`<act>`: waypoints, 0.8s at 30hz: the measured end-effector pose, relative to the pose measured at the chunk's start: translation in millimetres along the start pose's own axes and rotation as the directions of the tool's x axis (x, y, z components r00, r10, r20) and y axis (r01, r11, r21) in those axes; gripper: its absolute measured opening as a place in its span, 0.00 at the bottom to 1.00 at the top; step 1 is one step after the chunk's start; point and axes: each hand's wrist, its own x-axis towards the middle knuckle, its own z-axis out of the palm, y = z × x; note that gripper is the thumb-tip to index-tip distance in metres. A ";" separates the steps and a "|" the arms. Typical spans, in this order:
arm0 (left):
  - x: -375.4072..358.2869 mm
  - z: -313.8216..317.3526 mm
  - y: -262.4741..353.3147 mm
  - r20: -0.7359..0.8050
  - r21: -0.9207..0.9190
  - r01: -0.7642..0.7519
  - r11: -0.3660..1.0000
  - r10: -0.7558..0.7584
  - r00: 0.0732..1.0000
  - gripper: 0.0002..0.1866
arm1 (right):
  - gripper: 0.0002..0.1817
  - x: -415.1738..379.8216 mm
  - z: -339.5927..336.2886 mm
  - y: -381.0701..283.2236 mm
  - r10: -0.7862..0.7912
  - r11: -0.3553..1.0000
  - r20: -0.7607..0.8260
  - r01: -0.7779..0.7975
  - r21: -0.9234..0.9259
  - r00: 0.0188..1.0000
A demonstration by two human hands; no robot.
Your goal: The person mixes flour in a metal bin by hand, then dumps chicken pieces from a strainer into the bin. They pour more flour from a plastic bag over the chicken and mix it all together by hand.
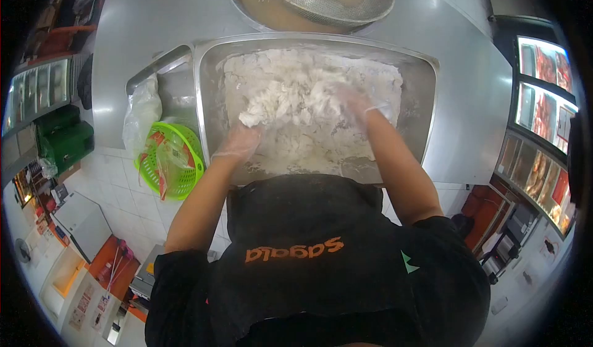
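Two clear-gloved hands, left (239, 142) and right (357, 105), touched one lumpy white floury heap (296, 100), their closure unclear, inside one rectangular steel tray (420, 100). Leftward sat one lime-green plastic basket (196, 177); beneath, one grey metal table (472, 100); beyond, white-tiled floor (126, 192).

- pretty bright overall, fairly even light on the steel table (475, 112), soft glare spots toward its edges
- lit display cases (546, 109) on the right are the harshest bit, kinda blown out
- black apron (302, 214) goes real dark, though the orange lettering (294, 250) reads fine
- right hand (353, 103) is motion-blurred, left hand (239, 141) a bit clearer
- heavy fisheye: the room bends at the sides, corners go black
- far background's soft, small stuff is mushy
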 end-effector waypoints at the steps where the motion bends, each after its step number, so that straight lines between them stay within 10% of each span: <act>1: 0.2 -4.4 -1.9 -0.032 0.053 -0.064 0.997 0.066 0.997 0.25 | 0.32 24.2 -16.8 18.8 -0.097 0.984 0.032 0.101 -0.147 0.995; 3: 14.7 -8.7 -5.5 -0.055 0.303 -0.131 0.944 0.154 0.986 0.26 | 0.35 66.6 -43.7 49.8 -0.168 0.984 0.056 0.171 -0.052 0.984; 5: 58.0 -13.8 -14.0 -0.034 0.657 -0.118 0.745 0.185 0.982 0.28 | 0.37 95.7 -54.5 66.7 -0.119 0.903 0.033 0.094 0.420 0.992; 7: 64.1 -21.5 -0.7 -0.108 0.314 -0.011 0.950 0.047 0.993 0.30 | 0.40 100.8 -37.8 56.7 -0.341 0.737 0.107 0.195 0.648 0.934; 8: 66.7 -16.4 15.6 -0.097 -0.283 0.085 0.955 -0.117 0.988 0.32 | 0.41 102.4 -27.2 49.9 -0.451 0.625 0.113 0.223 0.749 0.885; 10: 89.9 -7.5 18.8 0.076 -0.902 0.221 0.370 -0.368 0.927 0.34 | 0.42 117.7 5.5 37.7 -0.340 0.711 0.118 0.173 0.681 0.933; 13: 98.3 -11.4 39.4 0.146 -0.767 0.283 0.575 -0.273 0.951 0.36 | 0.40 57.8 16.1 -29.0 -0.052 0.889 0.234 -0.061 0.453 0.971; 15: 138.1 7.3 -42.1 0.181 -0.738 0.230 0.635 -0.143 0.973 0.35 | 0.40 72.5 20.7 -13.0 -0.135 0.894 0.370 -0.048 0.446 0.919; 18: 112.3 -9.6 -55.1 0.255 -0.067 -0.006 0.998 0.023 0.967 0.32 | 0.34 72.6 -8.1 1.9 -0.114 0.976 0.345 0.170 -0.139 0.932; 21: 5.3 -49.7 43.1 0.209 0.145 0.216 0.966 -0.243 0.947 0.26 | 0.32 67.9 -46.9 17.7 0.041 0.950 0.318 0.062 -0.307 0.947; 23: -10.1 -41.0 39.1 0.258 0.320 0.011 0.947 -0.098 0.961 0.22 | 0.32 83.9 -52.3 47.2 0.063 0.933 0.259 0.035 -0.358 0.964; 24: 4.8 -20.3 -4.6 0.405 0.507 -0.372 0.778 0.166 0.899 0.20 | 0.32 87.1 -47.4 58.9 0.036 0.942 0.231 0.044 -0.331 0.972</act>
